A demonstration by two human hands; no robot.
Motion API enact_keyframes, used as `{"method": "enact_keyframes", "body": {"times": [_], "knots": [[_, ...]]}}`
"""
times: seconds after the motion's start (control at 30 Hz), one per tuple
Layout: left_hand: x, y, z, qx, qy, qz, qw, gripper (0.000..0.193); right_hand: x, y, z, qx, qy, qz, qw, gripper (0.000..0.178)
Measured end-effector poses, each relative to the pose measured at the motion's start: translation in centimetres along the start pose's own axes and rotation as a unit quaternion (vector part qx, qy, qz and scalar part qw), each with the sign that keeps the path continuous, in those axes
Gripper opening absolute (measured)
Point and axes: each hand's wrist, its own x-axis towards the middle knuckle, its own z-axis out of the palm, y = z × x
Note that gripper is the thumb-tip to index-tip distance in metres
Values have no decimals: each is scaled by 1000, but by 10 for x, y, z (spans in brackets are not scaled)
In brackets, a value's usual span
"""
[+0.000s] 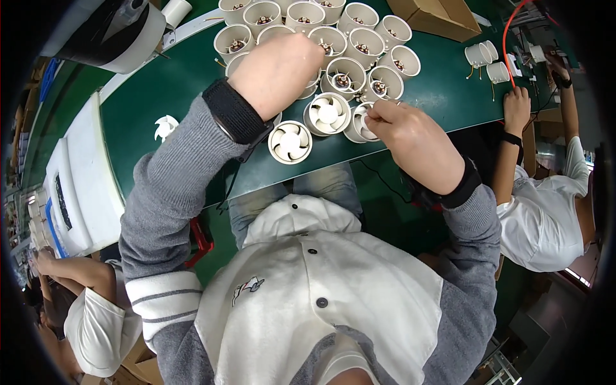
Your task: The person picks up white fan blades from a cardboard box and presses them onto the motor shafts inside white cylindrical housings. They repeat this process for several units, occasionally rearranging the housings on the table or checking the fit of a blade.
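Note:
Several white cylindrical motor housings stand in a cluster on the green table, copper coils and a shaft inside. At its near edge, one housing and another each have a white fan wheel seated inside. My right hand is closed in a pinch over a third housing's white fan wheel, covering its right side. My left hand reaches over the cluster, fingers curled in beside a housing; its fingertips are hidden, and what they hold cannot be made out.
A loose white fan wheel lies on the green table at left. A cardboard box sits at the back right, near a red hose. Co-workers sit on both sides; one's hand rests by several more housings.

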Motion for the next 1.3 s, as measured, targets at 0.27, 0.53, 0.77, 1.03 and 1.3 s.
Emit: {"method": "enact_keyframes", "body": {"times": [0.27,0.53,0.77,1.03,1.3], "knots": [[-3,5,-3,-24,11,-4,1000,8,6,8,-3,-22,-38,-23,999,6],[-15,8,-16,-60,107,15,992,7,8,5,1,-26,-20,-2,999,7],[-66,41,-58,-123,124,-109,979,16,10,6,-11,-12,-6,-30,999,10],[-117,60,-27,-215,144,-246,934,19,16,17,-3,34,-70,-39,996,12],[-121,70,-14,-257,149,-251,921,17,7,13,-4,20,-13,-10,1000,20]]}}
